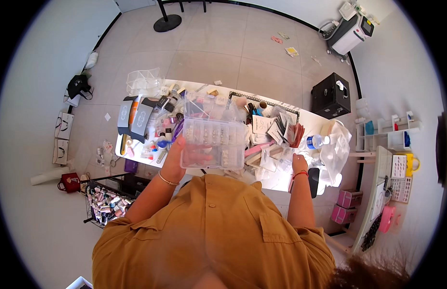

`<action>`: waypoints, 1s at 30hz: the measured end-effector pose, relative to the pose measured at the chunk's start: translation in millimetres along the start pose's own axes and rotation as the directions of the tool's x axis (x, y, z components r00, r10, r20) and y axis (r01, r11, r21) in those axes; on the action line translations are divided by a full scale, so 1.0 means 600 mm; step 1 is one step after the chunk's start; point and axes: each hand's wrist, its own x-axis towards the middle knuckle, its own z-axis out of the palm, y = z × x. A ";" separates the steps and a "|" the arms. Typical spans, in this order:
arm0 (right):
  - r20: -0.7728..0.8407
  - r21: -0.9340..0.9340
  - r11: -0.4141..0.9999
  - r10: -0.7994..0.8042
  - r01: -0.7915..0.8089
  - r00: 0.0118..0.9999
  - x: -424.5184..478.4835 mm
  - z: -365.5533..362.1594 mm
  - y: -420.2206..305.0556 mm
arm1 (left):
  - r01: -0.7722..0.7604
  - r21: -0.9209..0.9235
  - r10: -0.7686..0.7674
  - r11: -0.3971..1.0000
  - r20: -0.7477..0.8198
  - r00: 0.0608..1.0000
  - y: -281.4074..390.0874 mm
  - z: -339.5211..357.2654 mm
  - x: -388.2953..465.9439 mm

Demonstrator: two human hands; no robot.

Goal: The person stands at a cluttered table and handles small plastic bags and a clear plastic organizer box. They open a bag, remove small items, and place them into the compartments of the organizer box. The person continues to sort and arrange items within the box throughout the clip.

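Observation:
My left hand (174,160) holds a clear plastic compartment box (232,130) from its left side and from beneath, and its fingers show through the bottom. The hinged lid (198,104) is raised away from me. Small pale pieces sit in several compartments; others look bare. My right hand (299,163) is low over the right part of the table, fingers drawn together beside a clear plastic packet (285,158). Whether it grips the packet is not clear. Just beyond that hand lies a fan of reddish-brown packets (295,135).
The cluttered white table (310,121) bears grey-and-orange boxes (141,121), a clear divided organizer (144,82), white cards (261,124), a water bottle (315,141), a plastic bag (335,151) and a black phone (313,182). A wire basket of small bottles (107,206) stands left; a black case (331,95) stands beyond.

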 end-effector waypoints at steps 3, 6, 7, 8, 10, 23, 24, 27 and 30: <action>-0.073 -0.143 0.979 -0.154 0.142 0.985 -0.028 -0.022 -0.055 | 0.003 -0.008 -0.003 1.000 -0.012 1.000 -0.006 0.000 -0.001; -0.176 0.212 0.837 -0.476 0.505 0.862 -0.099 -0.082 -0.183 | -0.018 0.040 0.019 0.999 -0.029 0.999 0.003 0.019 -0.004; -0.210 0.302 0.759 -0.537 0.577 0.817 -0.138 -0.101 -0.238 | -0.029 0.049 0.031 0.998 -0.043 0.999 0.005 0.025 -0.006; -0.198 0.332 0.698 -0.606 0.635 0.770 -0.173 -0.119 -0.281 | -0.037 0.060 0.041 0.997 -0.051 0.998 0.008 0.032 -0.007; -0.084 0.453 0.629 -0.676 0.632 0.732 -0.252 -0.155 -0.360 | -0.108 0.093 0.114 0.990 -0.058 0.992 0.006 0.044 0.000; 0.061 0.051 0.713 -0.702 0.700 0.710 -0.331 -0.150 -0.443 | -0.225 0.189 0.240 0.956 -0.061 0.969 -0.030 0.037 0.013; 0.043 0.057 0.715 -0.699 0.697 0.714 -0.330 -0.159 -0.443 | -0.225 0.183 0.242 0.957 -0.077 0.967 -0.029 0.039 0.015; 0.009 0.183 0.730 -0.671 0.658 0.742 -0.292 -0.184 -0.424 | -0.210 0.079 0.219 0.974 -0.116 0.969 -0.030 0.026 0.019; -0.038 0.353 0.783 -0.534 0.511 0.844 -0.191 -0.178 -0.344 | -0.208 0.074 0.210 0.975 -0.024 0.977 -0.045 -0.025 0.044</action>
